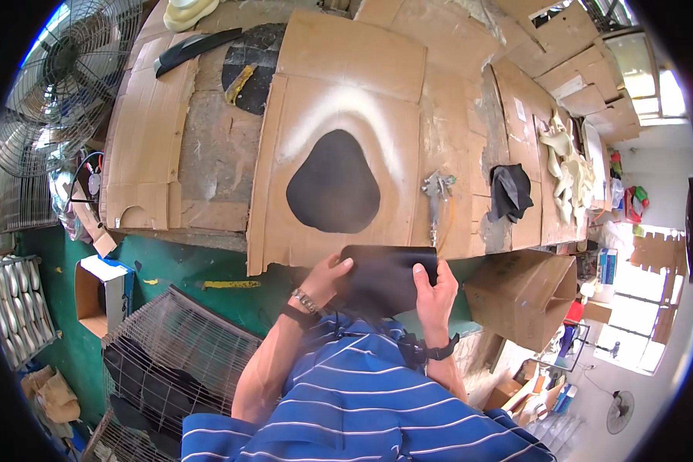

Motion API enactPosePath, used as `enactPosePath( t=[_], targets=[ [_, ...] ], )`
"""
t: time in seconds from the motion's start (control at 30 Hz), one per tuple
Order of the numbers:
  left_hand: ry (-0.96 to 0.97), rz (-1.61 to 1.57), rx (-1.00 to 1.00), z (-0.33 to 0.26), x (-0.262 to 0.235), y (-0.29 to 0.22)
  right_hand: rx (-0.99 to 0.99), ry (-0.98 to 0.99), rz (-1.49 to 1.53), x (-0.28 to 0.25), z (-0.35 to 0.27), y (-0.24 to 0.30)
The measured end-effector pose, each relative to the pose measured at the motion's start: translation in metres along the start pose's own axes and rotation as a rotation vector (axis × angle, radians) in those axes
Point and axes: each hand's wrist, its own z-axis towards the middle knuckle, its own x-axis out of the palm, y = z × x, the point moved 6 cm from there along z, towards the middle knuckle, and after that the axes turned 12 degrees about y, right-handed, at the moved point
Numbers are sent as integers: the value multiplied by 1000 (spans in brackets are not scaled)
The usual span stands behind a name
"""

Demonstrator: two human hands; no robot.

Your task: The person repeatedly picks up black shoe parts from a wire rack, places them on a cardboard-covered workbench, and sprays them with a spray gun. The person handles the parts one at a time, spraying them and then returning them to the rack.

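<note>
Both hands grip the black sheet: the left hand (328, 279) pinches its left side, the right hand (434, 292) its right, each thumb on top. The sheet (389, 277) is held between them in front of the body, its long axis seemingly side to side, though its near edge blurs into the shirt (362, 385). Straight ahead of the left hand, and nearer to it than to the right, the black pad (333, 185) lies flat on the cardboard (346, 54), narrow end pointing away. The cardboard's near edge runs just beyond the hands, with bare margin around the pad; the spray gun (437, 189) bounds it ahead of the right hand.
</note>
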Motion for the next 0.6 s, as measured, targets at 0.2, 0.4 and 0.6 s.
enactPosePath(
  t=[0.2, 0.4, 0.6],
  targets=[
    [51, -108, 204, -18, 16, -36, -35, -6, 70, 8, 11, -7],
    [84, -344, 356, -46, 26, -64, -20, 73, 297, 38, 19, -15],
    [-63, -192, 452, -58, 11, -59, 29, 217, 495, 59, 23, -14]
  ],
)
